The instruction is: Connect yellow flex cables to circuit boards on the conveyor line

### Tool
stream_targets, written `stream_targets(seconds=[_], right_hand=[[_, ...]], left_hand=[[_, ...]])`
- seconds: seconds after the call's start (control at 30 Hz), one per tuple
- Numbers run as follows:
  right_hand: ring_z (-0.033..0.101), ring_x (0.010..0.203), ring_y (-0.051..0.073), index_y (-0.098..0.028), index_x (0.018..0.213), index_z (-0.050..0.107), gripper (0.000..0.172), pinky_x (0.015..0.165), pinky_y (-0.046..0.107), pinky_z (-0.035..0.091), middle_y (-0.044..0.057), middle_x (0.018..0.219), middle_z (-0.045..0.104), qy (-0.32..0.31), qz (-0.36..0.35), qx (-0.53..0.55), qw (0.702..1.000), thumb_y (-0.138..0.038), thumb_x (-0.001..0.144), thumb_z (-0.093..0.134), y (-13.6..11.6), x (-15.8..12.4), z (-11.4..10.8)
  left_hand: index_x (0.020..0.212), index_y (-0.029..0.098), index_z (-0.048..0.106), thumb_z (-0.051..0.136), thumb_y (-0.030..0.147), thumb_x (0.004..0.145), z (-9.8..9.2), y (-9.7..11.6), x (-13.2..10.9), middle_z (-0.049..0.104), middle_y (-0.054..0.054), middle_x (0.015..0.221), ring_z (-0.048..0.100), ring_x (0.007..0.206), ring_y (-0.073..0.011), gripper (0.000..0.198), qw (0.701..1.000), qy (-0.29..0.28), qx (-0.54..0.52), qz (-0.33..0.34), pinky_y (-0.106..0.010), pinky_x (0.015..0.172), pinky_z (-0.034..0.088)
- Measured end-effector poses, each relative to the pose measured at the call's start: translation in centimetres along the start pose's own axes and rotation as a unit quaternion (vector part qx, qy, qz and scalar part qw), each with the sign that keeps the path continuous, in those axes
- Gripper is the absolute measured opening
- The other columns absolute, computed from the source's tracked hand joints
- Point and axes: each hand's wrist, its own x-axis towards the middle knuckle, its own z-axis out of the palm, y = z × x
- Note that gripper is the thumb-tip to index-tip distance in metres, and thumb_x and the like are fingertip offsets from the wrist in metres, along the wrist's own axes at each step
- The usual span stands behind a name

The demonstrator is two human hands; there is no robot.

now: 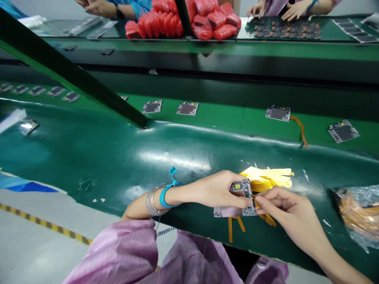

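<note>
My left hand [217, 189] grips a bare circuit board [247, 189], thumb across its face and fingers behind it. The board is tilted above the green work surface, with its right edge towards my other hand. My right hand [291, 207] is closed in a pinch at that edge, on what looks like the end of an orange flex cable, mostly hidden by the fingertips. Behind and beneath both hands lies a loose pile of yellow-orange flex cables [271, 178], some strips sticking out below the board.
Circuit boards [187, 108] sit spaced along the green belt [225, 118]; one board [278, 113] has an orange cable attached. A plastic bag of cables [359, 215] lies at right. A green post [89, 83] slants across the left. Red-wrapped bundles [213, 19] and co-workers' hands are beyond.
</note>
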Motion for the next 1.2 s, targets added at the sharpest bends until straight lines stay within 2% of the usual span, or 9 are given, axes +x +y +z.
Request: stream_targets(seconds=[0.13, 0.23, 0.37, 0.57, 0.73, 0.87, 0.97, 1.1, 1.2], right_hand=[[0.075, 0.068, 0.015, -0.022, 0.073, 0.072, 0.022, 0.065, 0.017, 0.058, 0.002, 0.073, 0.076, 0.012, -0.014, -0.006, 1.0, -0.04, 0.083, 0.079, 0.1, -0.1, 0.0], [0.073, 0.067, 0.014, -0.021, 0.072, 0.071, 0.021, 0.065, 0.017, 0.057, 0.001, 0.073, 0.076, -0.011, -0.024, -0.019, 0.999, -0.038, 0.083, 0.079, -0.3, -0.2, -0.1], [0.073, 0.067, 0.015, -0.02, 0.07, 0.071, 0.022, 0.065, 0.018, 0.058, 0.002, 0.071, 0.075, -0.039, -0.002, -0.023, 0.999, -0.038, 0.081, 0.078, -1.2, -0.1, 0.0], [0.074, 0.069, 0.017, -0.02, 0.071, 0.072, 0.023, 0.068, 0.021, 0.06, 0.003, 0.072, 0.076, -0.033, 0.004, -0.029, 0.999, -0.04, 0.08, 0.078, -1.6, 0.2, 0.1], [0.075, 0.079, 0.023, -0.022, 0.077, 0.075, 0.032, 0.077, 0.031, 0.063, 0.003, 0.076, 0.075, -0.054, 0.024, -0.022, 0.998, -0.053, 0.086, 0.071, -0.9, 0.1, 0.0], [0.076, 0.076, 0.024, -0.021, 0.089, 0.075, 0.044, 0.084, 0.04, 0.062, 0.006, 0.084, 0.076, -0.055, 0.055, 0.025, 0.997, -0.063, 0.091, 0.06, -0.2, 0.2, -0.3], [0.076, 0.085, 0.025, -0.021, 0.1, 0.075, 0.041, 0.086, 0.039, 0.062, 0.008, 0.096, 0.077, -0.079, 0.04, 0.046, 0.995, -0.059, 0.085, 0.07, 0.0, 1.0, -0.5], [0.075, 0.082, 0.024, -0.018, 0.093, 0.074, 0.038, 0.08, 0.035, 0.063, 0.006, 0.092, 0.076, -0.046, 0.016, 0.013, 0.999, -0.048, 0.072, 0.086, -0.6, 3.3, -0.1], [0.075, 0.077, 0.022, -0.017, 0.092, 0.074, 0.038, 0.077, 0.032, 0.064, 0.006, 0.09, 0.076, 0.002, -0.017, 0.045, 0.999, -0.044, 0.07, 0.087, -1.8, 6.0, -0.2]], left_hand=[[0.08, 0.016, 0.058, 0.062, 0.033, 0.084, 0.0, -0.1, 0.0, 0.049, 0.005, 0.071, 0.041, 0.063, -0.0087, 0.018, 1.0, -0.002, -0.001, -0.007, -0.021, 0.054, 0.032], [0.08, 0.016, 0.058, 0.062, 0.032, 0.084, 0.0, 0.0, 0.0, 0.05, 0.004, 0.071, 0.041, 0.063, -0.0088, 0.017, 1.0, -0.006, -0.004, -0.013, -0.021, 0.055, 0.033], [0.076, 0.016, 0.055, 0.063, 0.029, 0.082, 0.0, 0.0, -0.1, 0.047, 0.005, 0.069, 0.04, 0.062, -0.0082, 0.016, 1.0, -0.008, -0.015, -0.013, -0.021, 0.054, 0.032], [0.074, 0.016, 0.056, 0.064, 0.031, 0.08, 0.4, -0.7, 0.3, 0.046, 0.006, 0.066, 0.038, 0.061, -0.0083, 0.018, 0.999, 0.011, -0.035, -0.015, -0.021, 0.052, 0.03], [0.064, 0.017, 0.047, 0.067, 0.037, 0.079, 0.5, -1.3, 0.9, 0.038, 0.006, 0.062, 0.033, 0.058, -0.0078, 0.033, 1.0, 0.019, -0.018, -0.016, -0.021, 0.048, 0.024], [0.061, 0.017, 0.042, 0.068, 0.048, 0.081, 0.1, -1.6, 1.0, 0.035, 0.006, 0.061, 0.03, 0.057, -0.0081, 0.045, 0.999, 0.038, -0.026, -0.019, -0.023, 0.047, 0.022], [0.068, 0.017, 0.047, 0.065, 0.052, 0.085, -0.3, -1.4, 1.0, 0.039, 0.006, 0.063, 0.033, 0.058, -0.0084, 0.043, 0.999, 0.051, -0.001, -0.006, -0.023, 0.049, 0.025], [0.08, 0.018, 0.054, 0.045, 0.059, 0.096, -1.5, -1.3, 1.4, 0.052, 0.003, 0.071, 0.046, 0.065, -0.0113, 0.046, 0.991, 0.114, 0.076, 0.003, -0.024, 0.06, 0.039], [0.099, 0.018, 0.061, 0.027, 0.052, 0.104, -4.9, -2.2, 1.8, 0.067, -0.004, 0.096, 0.061, 0.087, -0.0152, 0.048, 0.963, 0.226, 0.144, 0.028, -0.027, 0.08, 0.048]])
